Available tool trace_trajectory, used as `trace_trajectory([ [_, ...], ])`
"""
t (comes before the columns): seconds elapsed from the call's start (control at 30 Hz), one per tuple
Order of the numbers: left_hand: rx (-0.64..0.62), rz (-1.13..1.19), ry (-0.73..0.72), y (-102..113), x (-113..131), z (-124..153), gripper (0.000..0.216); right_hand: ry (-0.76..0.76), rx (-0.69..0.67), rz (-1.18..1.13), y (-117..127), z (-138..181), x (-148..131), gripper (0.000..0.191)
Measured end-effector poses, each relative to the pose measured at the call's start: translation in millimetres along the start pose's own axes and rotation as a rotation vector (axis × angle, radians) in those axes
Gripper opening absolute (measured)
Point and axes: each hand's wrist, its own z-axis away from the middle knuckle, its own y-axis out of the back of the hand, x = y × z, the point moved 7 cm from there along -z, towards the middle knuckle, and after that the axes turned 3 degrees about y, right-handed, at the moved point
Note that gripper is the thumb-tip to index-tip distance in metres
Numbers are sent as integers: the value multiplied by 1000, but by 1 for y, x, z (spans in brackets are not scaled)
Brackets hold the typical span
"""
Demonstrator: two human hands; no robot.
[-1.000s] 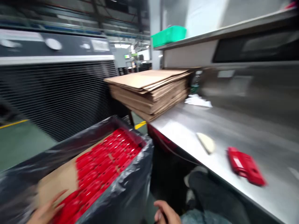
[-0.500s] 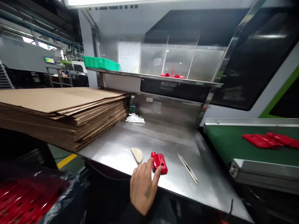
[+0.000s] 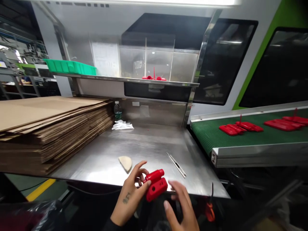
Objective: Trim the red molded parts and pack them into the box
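Observation:
My left hand (image 3: 131, 189) grips a glossy red moulded plastic part (image 3: 157, 185) by its left side, thumb in front and fingers behind. The part is held tilted, over the front edge of the metal table (image 3: 146, 144); a round hole and small slots show on its face. Just to its right is my right hand (image 3: 181, 205), thumb and fingers spread, apart from the part. A pale half-round pad (image 3: 125, 163) lies on the table beyond my left hand. Metal tweezers (image 3: 176, 165) rest farther right.
Stacked cardboard sheets (image 3: 77, 128) cover the table's left side. Behind are white gloves (image 3: 122, 125) and a water bottle (image 3: 117, 111). A green conveyor (image 3: 204, 131) at right carries red parts (image 3: 240, 128). Above, a shelf (image 3: 115, 79) holds a green bin (image 3: 69, 67). Orange-handled cutters (image 3: 210, 211) hang at the front edge.
My left hand has lifted the red plastic part off the table and tilted it. My right hand has come into view. The view has turned right, showing more of the conveyor.

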Motion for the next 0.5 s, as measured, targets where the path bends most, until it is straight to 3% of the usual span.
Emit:
trace_trajectory([
  [0.07, -129, 57, -1, 2, 14, 12, 54, -19, -124, -47, -2, -22, -8, 53],
  [0.13, -207, 124, 22, 6, 22, 22, 58, -91, -347, -178, -15, -31, -15, 51],
  [0.2, -136, 227, 30, 15, 24, 27, 68, -164, -426, -340, -28, -28, -19, 42],
  [0.3, 215, 410, 43, 29, 12, 38, 70, -237, -265, -436, -46, -13, -14, 46],
  [0.37, 420, 523, 142, 26, -6, 51, 63, -265, -143, -382, -61, 2, -10, 45],
  [0.43, 476, 626, 267, 12, -22, 62, 60, -265, -74, -315, -73, 15, -11, 38],
  [0.5, 437, 678, 336, -3, -29, 68, 55, -215, -63, -289, -76, 23, -20, 31],
])
